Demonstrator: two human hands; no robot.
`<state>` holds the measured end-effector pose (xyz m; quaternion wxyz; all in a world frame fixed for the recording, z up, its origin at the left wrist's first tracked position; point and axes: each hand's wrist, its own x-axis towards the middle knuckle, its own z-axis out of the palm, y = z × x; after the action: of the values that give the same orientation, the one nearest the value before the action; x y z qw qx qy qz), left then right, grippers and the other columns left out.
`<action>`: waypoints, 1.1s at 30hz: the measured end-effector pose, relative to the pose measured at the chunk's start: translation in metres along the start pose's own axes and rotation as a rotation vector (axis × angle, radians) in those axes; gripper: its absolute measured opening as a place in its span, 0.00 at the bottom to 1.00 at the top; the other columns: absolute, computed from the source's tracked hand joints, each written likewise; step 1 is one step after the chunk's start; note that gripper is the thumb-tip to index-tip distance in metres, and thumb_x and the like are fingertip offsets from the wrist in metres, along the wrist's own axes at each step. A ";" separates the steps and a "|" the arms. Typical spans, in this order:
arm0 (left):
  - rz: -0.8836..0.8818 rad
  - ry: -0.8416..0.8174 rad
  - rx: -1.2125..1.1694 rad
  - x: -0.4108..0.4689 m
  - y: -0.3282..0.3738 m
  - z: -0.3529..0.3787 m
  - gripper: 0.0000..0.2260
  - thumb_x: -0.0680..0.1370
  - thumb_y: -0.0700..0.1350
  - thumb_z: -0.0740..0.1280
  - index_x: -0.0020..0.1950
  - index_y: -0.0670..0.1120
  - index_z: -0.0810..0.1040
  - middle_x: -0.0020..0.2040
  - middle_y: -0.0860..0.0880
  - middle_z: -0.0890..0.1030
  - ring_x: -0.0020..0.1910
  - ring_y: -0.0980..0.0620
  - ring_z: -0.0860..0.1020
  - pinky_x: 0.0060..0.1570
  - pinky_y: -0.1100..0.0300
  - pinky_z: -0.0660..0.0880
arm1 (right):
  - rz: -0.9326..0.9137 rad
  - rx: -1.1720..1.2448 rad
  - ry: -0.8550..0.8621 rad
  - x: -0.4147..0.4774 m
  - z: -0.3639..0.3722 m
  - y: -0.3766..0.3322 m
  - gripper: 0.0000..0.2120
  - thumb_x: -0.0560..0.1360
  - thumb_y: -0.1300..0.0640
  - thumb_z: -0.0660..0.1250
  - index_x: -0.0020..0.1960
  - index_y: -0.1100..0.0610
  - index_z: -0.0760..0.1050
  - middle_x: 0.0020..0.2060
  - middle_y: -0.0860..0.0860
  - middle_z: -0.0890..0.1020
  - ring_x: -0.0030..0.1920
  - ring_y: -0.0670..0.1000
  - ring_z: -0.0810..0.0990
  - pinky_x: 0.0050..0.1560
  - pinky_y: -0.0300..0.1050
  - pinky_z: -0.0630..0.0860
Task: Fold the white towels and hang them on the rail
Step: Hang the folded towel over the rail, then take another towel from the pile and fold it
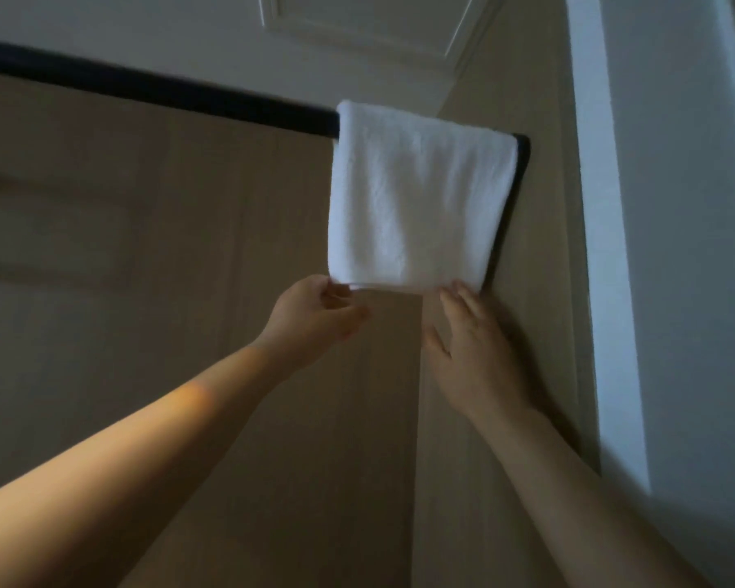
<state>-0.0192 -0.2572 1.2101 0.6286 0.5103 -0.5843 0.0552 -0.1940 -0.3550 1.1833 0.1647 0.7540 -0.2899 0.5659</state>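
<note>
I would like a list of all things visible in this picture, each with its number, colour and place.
towel: one, white, folded, hanging over the rail near its right end.
rail: one, black, running from the upper left to the side wall.
wall panels: beige, behind the rail and towel.
ceiling: white, with moulding, at the top.
side wall: white, at the right.
left hand: one, pinches the towel's lower left corner.
right hand: one, straight fingers touch the towel's lower right edge.

Domestic interior, likely a bathroom. Evidence: black rail carrying a white towel. Beige panelled wall, moulded ceiling.
</note>
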 end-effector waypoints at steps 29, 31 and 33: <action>-0.809 -0.660 0.705 -0.486 -0.191 0.016 0.20 0.76 0.58 0.67 0.66 0.54 0.72 0.62 0.56 0.75 0.59 0.59 0.75 0.55 0.67 0.71 | 0.173 0.298 -1.418 -0.448 0.073 -0.008 0.16 0.76 0.50 0.67 0.63 0.49 0.76 0.56 0.46 0.80 0.56 0.45 0.78 0.55 0.42 0.75; -0.877 -0.603 0.675 -0.504 -0.191 -0.002 0.20 0.75 0.58 0.68 0.66 0.55 0.72 0.62 0.57 0.75 0.59 0.61 0.74 0.53 0.69 0.71 | 0.196 0.342 -1.453 -0.460 0.073 -0.026 0.15 0.76 0.51 0.67 0.63 0.49 0.76 0.54 0.45 0.80 0.54 0.44 0.78 0.54 0.39 0.75; -0.932 -0.547 0.650 -0.517 -0.190 -0.021 0.21 0.75 0.58 0.68 0.66 0.56 0.71 0.63 0.58 0.75 0.58 0.61 0.74 0.53 0.69 0.72 | 0.227 0.389 -1.466 -0.471 0.074 -0.047 0.13 0.77 0.53 0.67 0.61 0.50 0.77 0.53 0.44 0.79 0.53 0.42 0.77 0.54 0.39 0.75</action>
<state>-0.0391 -0.0599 0.6959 0.2273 0.8720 -0.3934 -0.1822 -0.1984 -0.2429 0.7179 -0.2645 0.9176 -0.2958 -0.0248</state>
